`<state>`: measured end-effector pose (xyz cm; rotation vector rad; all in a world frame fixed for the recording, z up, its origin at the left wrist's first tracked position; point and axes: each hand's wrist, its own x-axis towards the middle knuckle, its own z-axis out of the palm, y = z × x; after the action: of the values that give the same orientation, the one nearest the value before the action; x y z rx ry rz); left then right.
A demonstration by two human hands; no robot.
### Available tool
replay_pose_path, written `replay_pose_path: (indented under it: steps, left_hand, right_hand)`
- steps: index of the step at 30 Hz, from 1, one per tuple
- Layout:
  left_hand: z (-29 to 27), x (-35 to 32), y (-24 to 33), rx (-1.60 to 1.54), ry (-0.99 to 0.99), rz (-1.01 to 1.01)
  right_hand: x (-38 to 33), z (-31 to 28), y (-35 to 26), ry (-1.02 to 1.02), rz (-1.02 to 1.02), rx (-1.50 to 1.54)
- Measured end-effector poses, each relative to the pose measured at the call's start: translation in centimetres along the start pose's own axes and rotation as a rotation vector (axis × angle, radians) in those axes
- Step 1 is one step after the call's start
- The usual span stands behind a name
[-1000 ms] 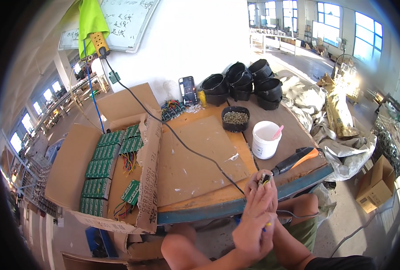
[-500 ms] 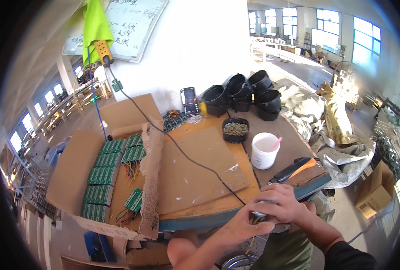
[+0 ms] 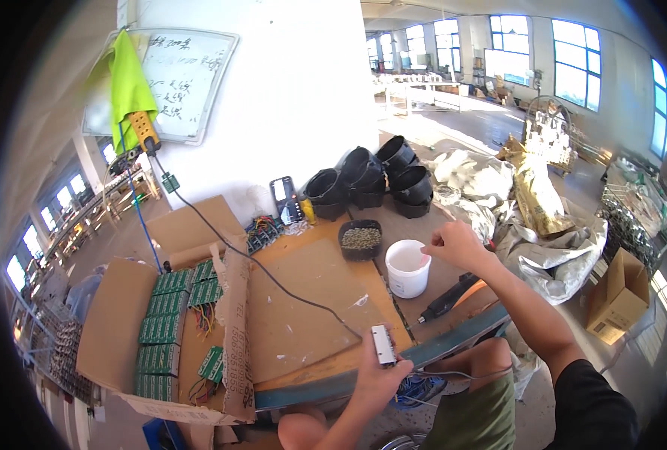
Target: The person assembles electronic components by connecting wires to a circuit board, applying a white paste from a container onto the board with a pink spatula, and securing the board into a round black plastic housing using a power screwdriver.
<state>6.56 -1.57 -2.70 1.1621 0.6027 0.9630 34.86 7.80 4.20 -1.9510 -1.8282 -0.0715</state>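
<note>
Hands: two; the left hand [image 3: 382,375] grips one small white rectangular module [image 3: 383,345], the right hand [image 3: 457,246] hovers pinched above and right of it.
White buckets: one white bucket [image 3: 407,268], just left of the right hand.
Black trays of small parts: one black tray [image 3: 361,240], beyond the bucket.
Black pots: about six, in stacked black pots [image 3: 374,174], far beyond both hands.
Black power tools: one black tool [image 3: 448,298], between the hands.
Cardboard boxes: one open box of green boards [image 3: 164,322], left of the left hand; one brown box [image 3: 617,300], right of the right arm.
Phones: one upright phone [image 3: 284,200], far ahead.
Green board rows: too many to count surely.
</note>
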Motion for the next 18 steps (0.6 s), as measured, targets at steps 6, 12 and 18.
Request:
replay_pose_path:
  steps: [6, 12, 18]
  left_hand:
    - [-0.6, 0.3, -1.6, 0.128, 0.032, 0.016]
    - [-0.6, 1.2, -1.7, 0.053, 0.099, 0.076]
    - [-1.2, 1.9, 0.1, -0.037, 0.180, 0.019]
  right_hand:
    - [1.2, 0.8, -3.1, 0.007, -0.227, -0.021]
    - [1.5, -2.2, -3.7, 0.052, -0.338, 0.056]
    - [-0.1, -2.2, -3.4, 0.196, -0.580, 0.047]
